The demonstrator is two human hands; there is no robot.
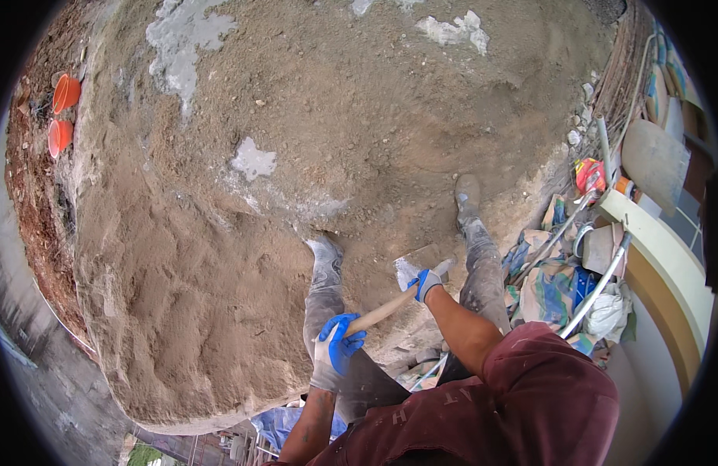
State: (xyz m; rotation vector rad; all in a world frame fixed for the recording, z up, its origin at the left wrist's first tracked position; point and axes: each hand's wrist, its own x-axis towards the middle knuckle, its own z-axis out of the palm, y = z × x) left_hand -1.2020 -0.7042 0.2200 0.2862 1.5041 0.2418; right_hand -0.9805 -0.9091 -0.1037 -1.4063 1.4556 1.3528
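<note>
A wooden-handled hoe (385,309) slants across the front of my body. My left hand (336,347), in a blue and whitish glove, is closed round the lower left part of its handle. Farther up, close to the head of the tool, my right hand (427,283) grips the same handle in a matching glove. The broad blade (416,262) shows whitish dust or powder and lies between my two legs, low over the sandy ground; whether it touches the ground I cannot tell. My dusty boots stand apart on the brown sand heap (211,311).
Whitish grey patches (254,159) lie on the sand. Two orange buckets (60,138) stand at the far left edge beside reddish soil. On the right are crumpled patterned sacks (549,291), a grey bucket (600,248), poles and a curved pale ledge (654,241).
</note>
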